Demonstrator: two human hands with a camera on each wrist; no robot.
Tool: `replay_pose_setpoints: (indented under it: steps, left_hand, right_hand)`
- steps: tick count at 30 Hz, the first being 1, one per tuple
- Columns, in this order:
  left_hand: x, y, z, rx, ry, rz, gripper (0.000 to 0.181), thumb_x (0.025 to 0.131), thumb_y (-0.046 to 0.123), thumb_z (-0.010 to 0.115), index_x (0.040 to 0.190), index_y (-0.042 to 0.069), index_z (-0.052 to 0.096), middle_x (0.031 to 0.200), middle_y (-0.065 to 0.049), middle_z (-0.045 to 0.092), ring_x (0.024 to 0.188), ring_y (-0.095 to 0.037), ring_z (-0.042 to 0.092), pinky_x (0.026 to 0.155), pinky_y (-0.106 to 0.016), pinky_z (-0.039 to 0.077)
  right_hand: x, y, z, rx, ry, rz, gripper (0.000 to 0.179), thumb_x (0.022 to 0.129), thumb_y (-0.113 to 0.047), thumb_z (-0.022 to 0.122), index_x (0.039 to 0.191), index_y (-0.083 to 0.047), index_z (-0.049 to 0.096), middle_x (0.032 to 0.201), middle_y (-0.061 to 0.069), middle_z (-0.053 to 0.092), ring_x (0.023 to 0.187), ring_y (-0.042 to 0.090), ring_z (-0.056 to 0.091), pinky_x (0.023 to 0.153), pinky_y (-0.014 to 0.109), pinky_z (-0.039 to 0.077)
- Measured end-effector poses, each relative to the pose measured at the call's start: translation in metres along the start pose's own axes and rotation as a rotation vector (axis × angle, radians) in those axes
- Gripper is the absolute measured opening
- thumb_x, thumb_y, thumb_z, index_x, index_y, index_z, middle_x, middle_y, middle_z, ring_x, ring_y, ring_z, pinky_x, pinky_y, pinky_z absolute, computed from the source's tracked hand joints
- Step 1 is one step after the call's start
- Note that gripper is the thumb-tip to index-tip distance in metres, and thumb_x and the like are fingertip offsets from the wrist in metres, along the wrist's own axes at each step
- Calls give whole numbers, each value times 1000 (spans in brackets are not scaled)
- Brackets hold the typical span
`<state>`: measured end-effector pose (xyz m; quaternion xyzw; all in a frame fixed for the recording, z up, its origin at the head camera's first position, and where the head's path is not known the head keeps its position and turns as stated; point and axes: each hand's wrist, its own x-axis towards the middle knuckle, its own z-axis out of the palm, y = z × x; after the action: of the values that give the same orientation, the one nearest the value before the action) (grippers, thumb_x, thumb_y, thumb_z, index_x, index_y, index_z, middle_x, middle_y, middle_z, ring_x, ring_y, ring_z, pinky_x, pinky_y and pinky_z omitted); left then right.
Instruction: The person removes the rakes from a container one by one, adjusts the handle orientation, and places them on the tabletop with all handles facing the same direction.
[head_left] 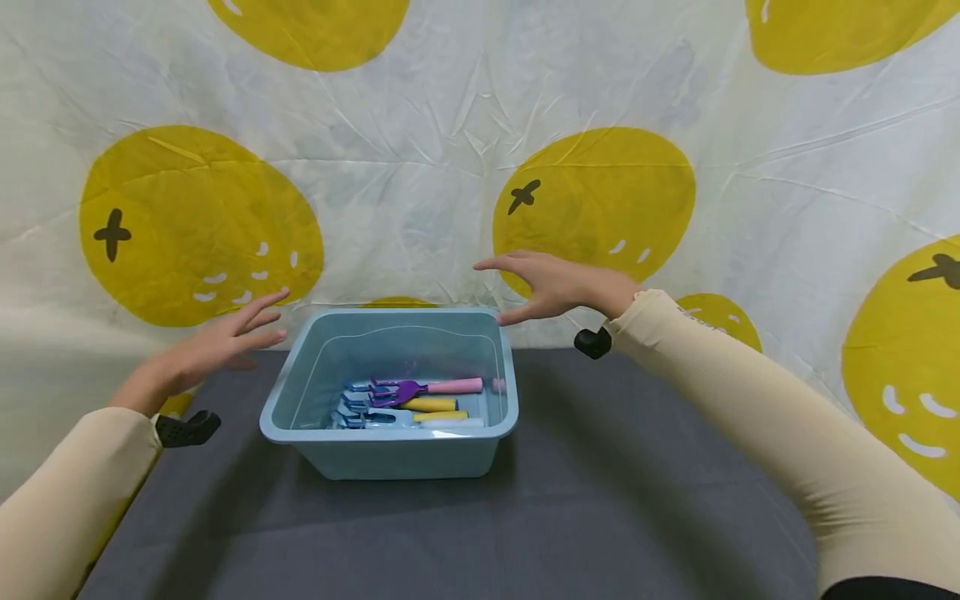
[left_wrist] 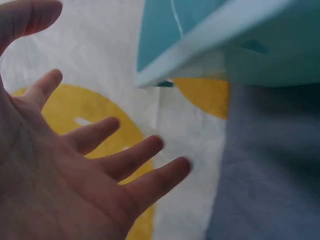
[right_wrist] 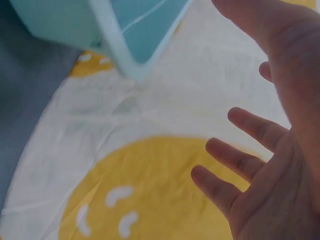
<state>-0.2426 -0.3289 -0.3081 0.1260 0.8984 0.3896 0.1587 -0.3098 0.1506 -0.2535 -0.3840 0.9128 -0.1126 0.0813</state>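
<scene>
A light blue plastic bin (head_left: 397, 460) stands on the table. Small fork-like hand tools lie in it: one has a purple pronged head (head_left: 405, 391), and beside it are a pink handle (head_left: 457, 386), yellow handles (head_left: 431, 404) and blue prongs. Which handle belongs to which head is hard to tell. My left hand (head_left: 210, 348) hovers just left of the bin's rim, fingers spread and holding nothing. On the other side, my right hand (head_left: 562, 285) is raised by the bin's far right corner, its thumb near the rim. Both wrist views show spread fingers apart from the bin.
Dark grey cloth (head_left: 637, 500) covers the table. Behind it hangs a white curtain (head_left: 420, 217) printed with yellow fruit shapes. A black device (head_left: 187, 428) sits at the left wrist and another black device (head_left: 592, 342) at the right.
</scene>
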Motion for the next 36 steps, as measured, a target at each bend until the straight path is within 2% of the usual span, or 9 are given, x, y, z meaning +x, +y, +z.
replay_pose_setpoints:
  steps: [5, 7, 11, 17, 21, 27, 32, 35, 36]
  left_hand:
    - [-9, -20, 10, -204, -79, 9, 77, 106, 37, 48, 165, 35, -2, 167, -30, 5, 141, -62, 28, 94, -71, 45]
    - [-11, -26, 17, -256, -91, 15, 76, 106, 35, 48, 165, 38, 1, 168, -28, 6, 141, -61, 29, 92, -68, 48]
    - [-12, -34, 31, -325, -97, 7, 76, 104, 34, 52, 165, 36, 5, 169, -24, 9, 142, -59, 30, 90, -65, 51]
    - [-11, -45, 46, -388, -90, -24, 78, 104, 37, 52, 163, 36, 1, 169, -21, 5, 139, -57, 34, 90, -64, 51]
    - [-11, -52, 52, -429, -99, -34, 77, 105, 36, 51, 163, 35, 0, 167, -22, 3, 130, -54, 46, 88, -60, 54]
    - [-13, -62, 58, -475, -98, -23, 75, 106, 34, 49, 164, 34, 2, 166, -22, 2, 122, -48, 53, 86, -56, 55]
    - [-11, -69, 65, -514, -88, 6, 73, 106, 34, 46, 163, 37, 1, 167, -19, 0, 128, -48, 46, 91, -58, 53]
    - [-11, -73, 70, -552, -82, 28, 71, 106, 35, 43, 162, 40, 0, 168, -16, -2, 135, -50, 36, 98, -62, 48]
    - [-12, -75, 72, -566, -81, 38, 71, 106, 35, 42, 162, 40, -1, 168, -15, -4, 138, -51, 31, 101, -63, 45]
  right_hand:
    - [32, -21, 10, 28, -65, -93, 84, 91, -43, 77, 160, -24, 34, 159, 4, 42, 141, 26, 44, 113, 48, 38]
    - [43, -29, 15, 43, -112, -110, 83, 91, -42, 77, 160, -25, 34, 157, 5, 44, 137, 28, 48, 110, 46, 41]
    - [62, -46, 29, 30, -231, -108, 79, 92, -42, 75, 159, -26, 35, 153, 9, 48, 130, 31, 55, 107, 45, 45]
    - [88, -62, 53, -25, -347, -70, 74, 92, -44, 76, 155, -31, 39, 150, 5, 51, 132, 24, 53, 106, 43, 45]
    - [103, -63, 72, -27, -411, -26, 73, 91, -46, 76, 154, -33, 41, 152, 4, 49, 136, 22, 49, 109, 46, 42]
    - [118, -60, 101, -56, -474, 58, 72, 91, -47, 76, 153, -38, 41, 145, 5, 56, 127, 21, 54, 106, 49, 44]
    - [127, -53, 120, -71, -498, 122, 74, 89, -43, 79, 153, -36, 43, 125, 0, 65, 109, 17, 58, 101, 45, 46]
    - [132, -50, 130, -67, -515, 157, 72, 89, -42, 79, 152, -37, 44, 110, -6, 67, 103, 16, 59, 99, 44, 46]
    - [134, -49, 133, -71, -519, 161, 70, 90, -42, 78, 151, -37, 45, 110, -6, 67, 103, 16, 58, 99, 44, 46]
